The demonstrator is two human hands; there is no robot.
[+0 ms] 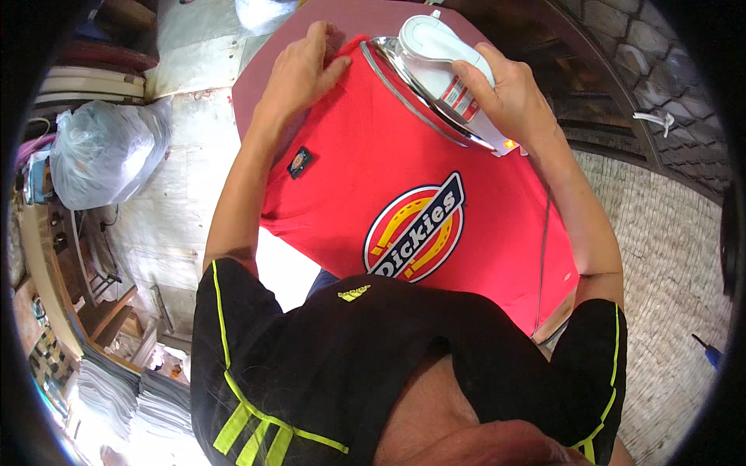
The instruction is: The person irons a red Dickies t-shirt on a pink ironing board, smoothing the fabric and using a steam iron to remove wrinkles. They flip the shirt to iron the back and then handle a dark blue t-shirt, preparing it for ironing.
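Observation:
A clothes iron [444, 81], white with a shiny metal base, rests on a red garment [342, 179] near its far edge. My right hand [509, 93] is wrapped round the iron's handle, and a small orange light glows at its heel. At the garment's far left edge lies my left hand [305, 68], thumb and fingers apart, touching the cloth's border. The garment carries a round printed logo [416, 227] near my body and a small dark label [299, 162] on its left part. A thin cord [542, 264] runs down the right side.
The garment covers most of a maroon padded table [256, 78]. A filled clear plastic bag [109, 151] stands on the left, above stacks of paper [109, 392] at the lower left. Dark lattice metalwork [660, 54] fills the far right, beside a patterned floor [645, 233].

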